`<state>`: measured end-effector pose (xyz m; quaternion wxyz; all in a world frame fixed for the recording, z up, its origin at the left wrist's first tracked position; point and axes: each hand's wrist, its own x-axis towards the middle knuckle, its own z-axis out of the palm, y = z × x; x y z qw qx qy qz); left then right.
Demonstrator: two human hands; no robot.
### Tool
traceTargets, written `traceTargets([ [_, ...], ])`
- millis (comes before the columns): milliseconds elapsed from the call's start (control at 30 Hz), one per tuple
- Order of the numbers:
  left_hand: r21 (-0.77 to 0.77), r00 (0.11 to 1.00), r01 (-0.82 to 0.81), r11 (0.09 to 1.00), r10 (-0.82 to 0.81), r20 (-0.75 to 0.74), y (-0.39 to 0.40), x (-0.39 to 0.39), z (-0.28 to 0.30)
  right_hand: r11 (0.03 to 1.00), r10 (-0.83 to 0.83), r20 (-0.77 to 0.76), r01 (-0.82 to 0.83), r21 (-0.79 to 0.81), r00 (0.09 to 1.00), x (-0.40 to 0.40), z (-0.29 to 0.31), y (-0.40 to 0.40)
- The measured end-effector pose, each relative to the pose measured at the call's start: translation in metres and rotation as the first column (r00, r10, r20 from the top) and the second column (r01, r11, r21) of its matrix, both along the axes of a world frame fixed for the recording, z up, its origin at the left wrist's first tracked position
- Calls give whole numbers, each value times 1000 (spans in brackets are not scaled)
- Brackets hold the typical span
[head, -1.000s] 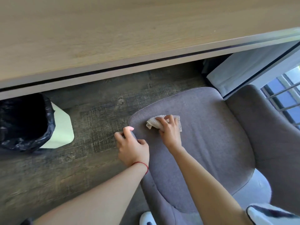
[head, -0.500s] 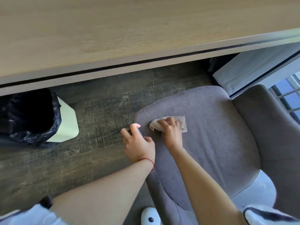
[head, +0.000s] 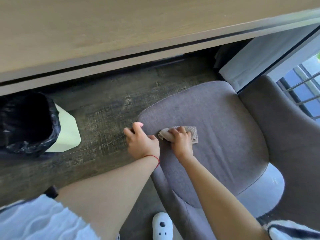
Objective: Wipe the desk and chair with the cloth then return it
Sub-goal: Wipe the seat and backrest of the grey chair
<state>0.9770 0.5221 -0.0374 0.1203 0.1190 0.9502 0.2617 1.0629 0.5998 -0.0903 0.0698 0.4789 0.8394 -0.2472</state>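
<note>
A grey fabric chair point(head: 225, 135) stands under me at the right, its seat facing up and its backrest point(head: 285, 135) at the far right. My right hand point(head: 181, 141) presses a crumpled beige cloth point(head: 192, 132) onto the left part of the seat. My left hand point(head: 141, 141) grips the seat's left edge, fingers curled over the rim. The light wooden desk point(head: 121, 28) spans the top of the view.
A white bin lined with a black bag point(head: 31, 122) stands on the dark wood floor point(head: 103, 129) at the left, under the desk edge. A white slipper point(head: 161, 226) shows at the bottom. A window with railing point(head: 303, 87) is at the right.
My right hand has slid the cloth a little to the right across the seat. My left hand keeps its hold on the seat edge. The view has shifted slightly.
</note>
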Motion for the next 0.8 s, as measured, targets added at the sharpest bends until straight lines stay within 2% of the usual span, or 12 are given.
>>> traceTargets([
  [100, 11, 1000, -3, 1000, 3, 3, 0, -1, 0, 994, 31, -29, -33, -103, 999, 10, 15, 6],
  [133, 15, 1000, -5, 1000, 5, 6, 0, 0, 2, 994, -14, -46, 9, -112, 999, 16, 24, 9],
  [200, 18, 999, 37, 999, -37, 26, -3, 1, 9, 970, -214, -145, 192, -147, 966, 29, 50, 14],
  [300, -96, 966, 229, 969, -214, 145, -9, -6, 28, 818, -556, -291, 451, -357, 779, 51, 103, 27],
  [367, -209, 893, 428, 880, -376, 246, -17, -13, 46, 708, -682, -324, 481, -518, 655, 69, 141, 32],
  [400, -254, 848, 525, 812, -476, 231, -21, -15, 58, 676, -715, -343, 475, -563, 610, 80, 160, 32],
  [433, -270, 801, 598, 755, -574, 171, -22, -15, 70, 658, -736, -368, 470, -589, 569, 90, 178, 29],
  [500, -182, 697, 712, 678, -714, 63, -21, -7, 99, 629, -771, -419, 472, -618, 479, 111, 213, 19],
  [633, 124, 475, 859, 496, -864, 168, -11, 45, 161, 566, -814, -537, 514, -645, 221, 162, 280, -21],
  [700, 198, 280, 929, 314, -943, 181, -14, 82, 187, 547, -783, -618, 550, -631, 70, 192, 312, -52],
  [800, 287, -126, 957, -47, -956, 264, -31, 139, 217, 485, -718, -677, 584, -651, -158, 239, 345, -111],
])
